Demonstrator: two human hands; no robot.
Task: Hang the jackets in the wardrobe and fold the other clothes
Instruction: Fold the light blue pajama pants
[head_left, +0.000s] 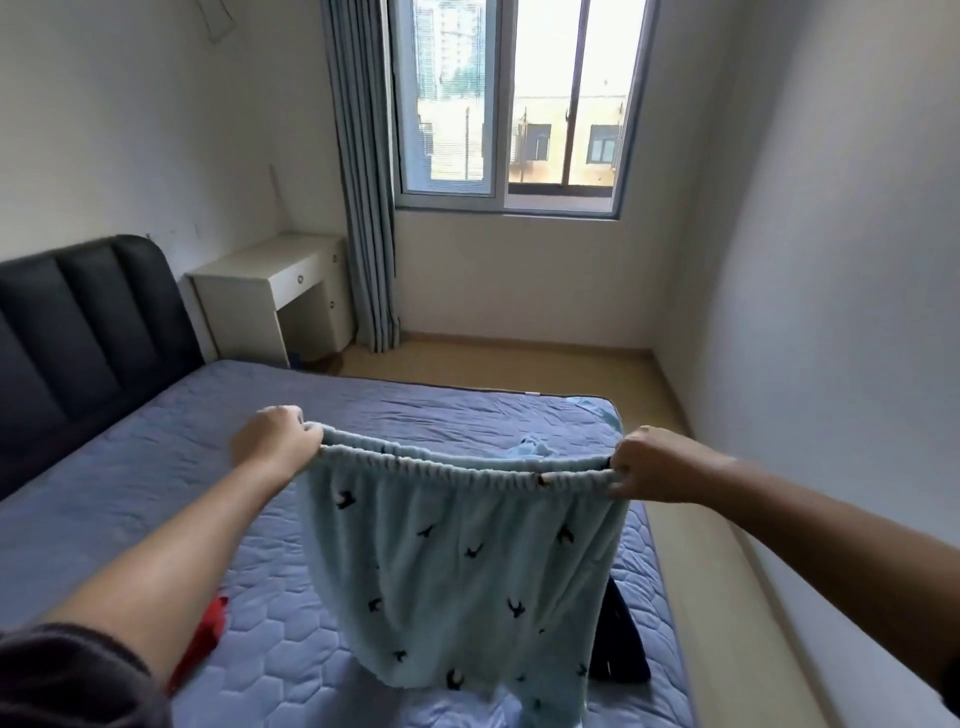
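Both hands, left (275, 441) and right (652, 465), pinch the stretched waistband of the pale pants (452, 571), hanging above the bed (156, 478) near its foot edge. Lower them flat, legs aligned, before folding.

White walls; daylit window (511, 104); grey curtain (363, 182); white desk (270, 291); dark headboard (78, 332); tan floor (493, 366).

Trousers (457, 561) hang over the bed (130, 493), headboard (78, 332) left, desk (270, 291) and window (509, 104) beyond
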